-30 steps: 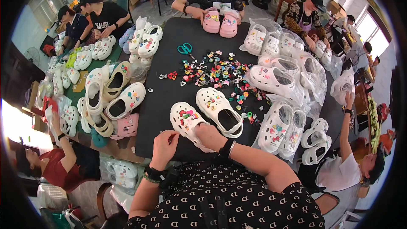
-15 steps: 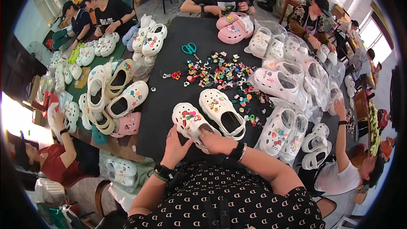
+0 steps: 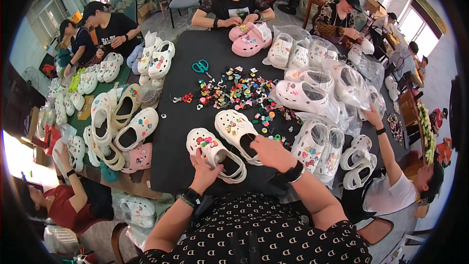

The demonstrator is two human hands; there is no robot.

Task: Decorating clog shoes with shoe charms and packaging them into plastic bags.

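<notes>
Two white clogs lie side by side at the near edge of the black counter (image 3: 181, 166), toes pointing far and left. The left hand (image 3: 205, 168) rests on the left clog (image 3: 215, 154), its fingers (image 3: 199, 156) curled against the heel side by the strap; whether they are clamped on it cannot be told. That clog carries coloured charms on its toe. The right hand (image 3: 273, 152) lies on the heel of the right clog (image 3: 239, 129), fingers together and pressing at the rim of its opening. Just beyond the clogs, toward the far middle of the counter, a loose heap of small coloured charms (image 3: 239, 90) is spread, with green scissors (image 3: 201, 66) to its far left. To the right stand white clogs in clear bags (image 3: 312, 95). To the left, on a green surface, more white and cream clogs (image 3: 122, 122) are piled. At the far edge another person handles a pink pair (image 3: 251, 39).
</notes>
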